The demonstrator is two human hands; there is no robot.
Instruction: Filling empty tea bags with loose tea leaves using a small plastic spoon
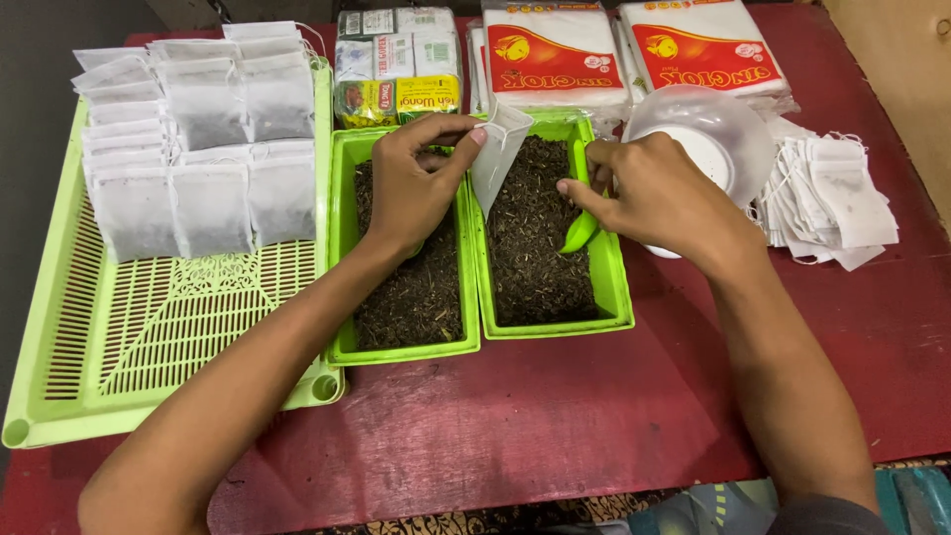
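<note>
**Head view: bag held open over tea tray**

L hand [416,183] pinches empty filter bag [498,149] at the top, mouth toward R hand [649,188], which grips green scoop [581,230] low over loose tea in right tray [619,297], so spills fall back. Filled bags [198,149] lie on slatted tray [149,337].

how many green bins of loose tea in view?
2. The left bin lies under the left hand, which holds a white bag. The right bin adjoins it, under the right hand with a green scoop. None seems hidden.
</note>
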